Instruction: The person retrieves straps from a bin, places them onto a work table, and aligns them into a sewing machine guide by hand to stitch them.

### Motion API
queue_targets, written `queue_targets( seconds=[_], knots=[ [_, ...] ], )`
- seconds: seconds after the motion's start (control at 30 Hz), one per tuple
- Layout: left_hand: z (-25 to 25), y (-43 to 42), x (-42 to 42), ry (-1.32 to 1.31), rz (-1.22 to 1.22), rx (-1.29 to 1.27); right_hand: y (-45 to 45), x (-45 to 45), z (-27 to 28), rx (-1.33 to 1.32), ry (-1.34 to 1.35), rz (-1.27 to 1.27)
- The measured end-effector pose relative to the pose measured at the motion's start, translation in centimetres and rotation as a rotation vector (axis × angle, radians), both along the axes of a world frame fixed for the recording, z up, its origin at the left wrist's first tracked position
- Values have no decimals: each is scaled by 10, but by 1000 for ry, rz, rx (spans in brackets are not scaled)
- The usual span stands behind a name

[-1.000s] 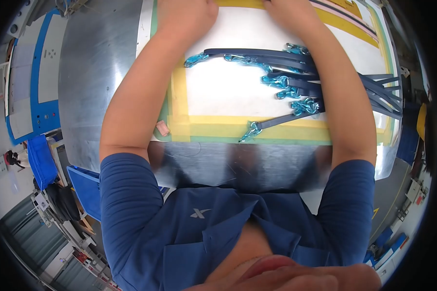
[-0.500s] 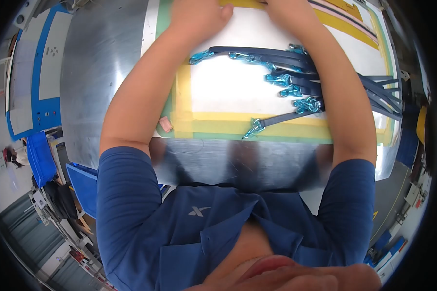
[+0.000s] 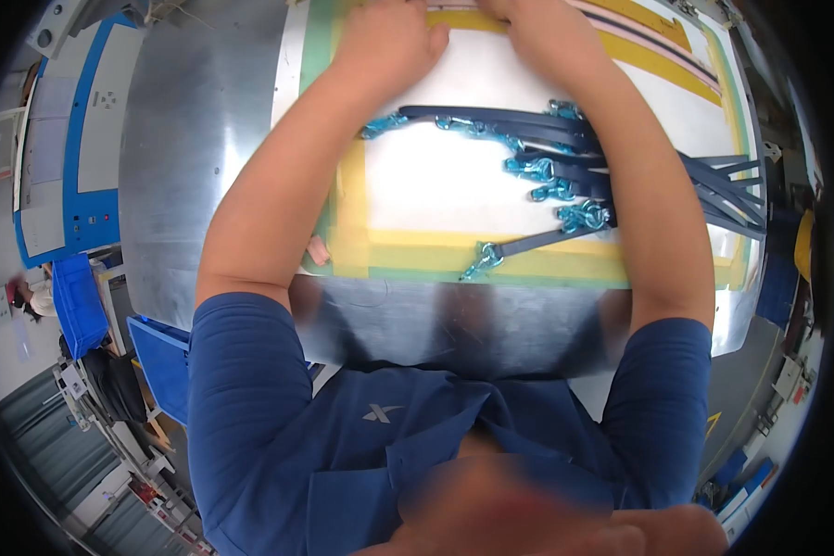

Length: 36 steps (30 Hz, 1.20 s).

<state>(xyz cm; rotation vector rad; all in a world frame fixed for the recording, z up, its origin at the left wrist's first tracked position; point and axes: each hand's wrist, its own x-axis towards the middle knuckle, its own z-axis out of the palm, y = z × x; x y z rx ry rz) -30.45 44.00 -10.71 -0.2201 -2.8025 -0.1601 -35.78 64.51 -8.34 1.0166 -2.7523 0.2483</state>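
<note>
My left hand (image 3: 391, 42) rests at the top of the view, over the yellow band along the board's far side. Its thumb sticks out to the right; the other fingers are turned away and cut by the frame edge. My right hand (image 3: 551, 42) is beside it, its fingers bunched together at a long pink strip (image 3: 644, 39) with a dark line. Whatever lies between those fingertips is hidden. Nearer to me, dark blue straps (image 3: 519, 118) lie in a loose bundle under my right forearm. Blue-wrapped metal snap hooks (image 3: 581, 217) are on their left ends.
The white board (image 3: 435, 185) is edged with yellow and green tape (image 3: 408, 250) on a metal table (image 3: 181, 185). A small pink piece (image 3: 318, 250) sits at its near left corner. A blue and white machine (image 3: 91, 139) and blue bins (image 3: 79, 301) stand to the left.
The view has tilted slightly, so the table sits a little lower in the picture. More of the pink strip shows between my hands. The straps stay in place.
</note>
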Motion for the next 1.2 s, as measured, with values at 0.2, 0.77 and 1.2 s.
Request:
queue_targets(
  seconds=[0.2,0.77,1.2],
  knots=[
    [4,6,2,-45,49,7,1,-7,-8,-5,21,25],
    [3,8,2,-85,44,51,-5,-3,-5,32,-42,-33],
    [-1,10,3,-29,57,37,-7,-1,-6,0,21,-2]
  ],
)
